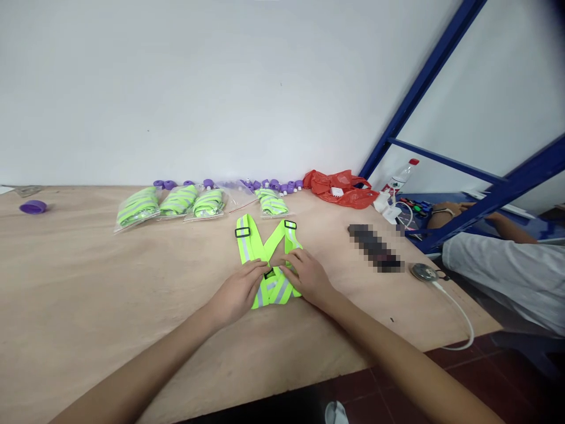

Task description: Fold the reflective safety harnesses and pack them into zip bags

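Observation:
A neon yellow reflective vest (278,294) with grey stripes lies on the table, its straps crossing in an X. Black adjuster buckles sit on its two upper straps, and a black clip (269,274) shows at the middle. My left hand (238,294) rests on the vest's left side, fingers stretched out and lying beside the clip. From the right, my right hand (309,278) lies over the other strap, its fingers apart and slightly bent on the webbing. Both hands touch the vest; the undersides of the fingers are hidden.
Clear bags of folded neon straps (138,207) line the back, before several purple caps (273,185). A red plastic bag (339,187) lies right of them. Farther right are a blurred dark object (375,247), a round device with white cable (424,272), blue frame bars and another person's arm (503,227).

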The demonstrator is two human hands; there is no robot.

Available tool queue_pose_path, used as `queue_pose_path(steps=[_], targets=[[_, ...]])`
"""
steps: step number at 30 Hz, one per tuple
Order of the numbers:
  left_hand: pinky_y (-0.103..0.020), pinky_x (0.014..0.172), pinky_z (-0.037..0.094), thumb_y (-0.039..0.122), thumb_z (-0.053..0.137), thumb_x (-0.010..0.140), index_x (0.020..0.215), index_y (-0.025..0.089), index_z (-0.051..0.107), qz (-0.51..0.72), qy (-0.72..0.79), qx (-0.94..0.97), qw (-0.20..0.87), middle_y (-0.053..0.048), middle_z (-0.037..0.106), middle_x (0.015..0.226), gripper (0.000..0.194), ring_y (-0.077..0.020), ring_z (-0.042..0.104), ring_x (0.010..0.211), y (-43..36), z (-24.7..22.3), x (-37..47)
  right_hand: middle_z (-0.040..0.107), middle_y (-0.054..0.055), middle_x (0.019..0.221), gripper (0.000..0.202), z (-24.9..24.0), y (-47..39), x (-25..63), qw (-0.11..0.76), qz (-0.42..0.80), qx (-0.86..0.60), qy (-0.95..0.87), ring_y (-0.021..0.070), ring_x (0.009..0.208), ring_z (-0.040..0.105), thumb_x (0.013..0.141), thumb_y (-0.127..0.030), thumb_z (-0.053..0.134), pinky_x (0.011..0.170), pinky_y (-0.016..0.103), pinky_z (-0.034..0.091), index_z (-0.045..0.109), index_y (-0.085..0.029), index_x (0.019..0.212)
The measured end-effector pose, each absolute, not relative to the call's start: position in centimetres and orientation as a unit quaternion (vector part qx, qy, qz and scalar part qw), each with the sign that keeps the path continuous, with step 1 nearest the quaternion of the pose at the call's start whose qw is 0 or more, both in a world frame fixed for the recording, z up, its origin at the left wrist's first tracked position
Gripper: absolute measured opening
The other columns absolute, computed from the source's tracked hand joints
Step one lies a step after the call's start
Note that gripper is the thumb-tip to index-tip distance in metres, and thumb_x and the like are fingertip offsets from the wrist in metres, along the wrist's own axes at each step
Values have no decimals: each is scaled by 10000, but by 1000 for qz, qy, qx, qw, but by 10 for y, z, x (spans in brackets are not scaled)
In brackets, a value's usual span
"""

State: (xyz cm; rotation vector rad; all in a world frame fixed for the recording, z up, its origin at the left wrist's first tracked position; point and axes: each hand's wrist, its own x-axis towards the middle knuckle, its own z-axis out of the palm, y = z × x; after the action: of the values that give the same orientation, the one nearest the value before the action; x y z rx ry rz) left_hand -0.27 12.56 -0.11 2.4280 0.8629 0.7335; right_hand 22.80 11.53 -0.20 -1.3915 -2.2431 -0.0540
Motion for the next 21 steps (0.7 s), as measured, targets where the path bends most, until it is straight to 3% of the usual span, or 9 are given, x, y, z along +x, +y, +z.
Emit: queue_pose_path(steps=[7,9,11,14,21], targets=[[-496,1081,444,23,375,909,1203,216,626,236,284,914,169,-91,646,1291,432,-233,592,1206,118,4,0,657,83,765,322,-1,109,229,190,-163,-530,-810,202,738,586,994,-388,504,618,297,381,650,-181,796],[-498,1081,444,68,411,925,1220,197,622,218,267,927,147,-104,645,1297,384,-256,573,1239,113,6,0,656,71,728,332,-2,110,229,198,-184,-520,-811,189,709,583,994,-373,506,621,297,385,644,-189,755],[-516,1088,438,212,510,947,1255,177,601,207,270,931,133,-137,598,1364,324,-300,527,1293,107,7,-1,658,58,706,322,-3,111,229,209,-195,-508,-813,180,690,588,989,-345,514,623,297,388,642,-195,734],[-556,1082,432,419,656,884,1253,163,591,198,293,927,124,-187,507,1446,453,-363,462,1338,101,8,-1,663,46,685,306,-2,110,228,212,-209,-510,-807,174,661,598,970,-339,534,599,302,373,640,-197,721],[-476,972,509,336,592,940,1178,202,601,235,290,912,170,-134,588,1297,274,-283,545,1177,104,7,2,704,39,702,292,-1,107,228,217,-142,-528,-809,153,614,635,984,-313,504,538,270,355,671,-189,779]])
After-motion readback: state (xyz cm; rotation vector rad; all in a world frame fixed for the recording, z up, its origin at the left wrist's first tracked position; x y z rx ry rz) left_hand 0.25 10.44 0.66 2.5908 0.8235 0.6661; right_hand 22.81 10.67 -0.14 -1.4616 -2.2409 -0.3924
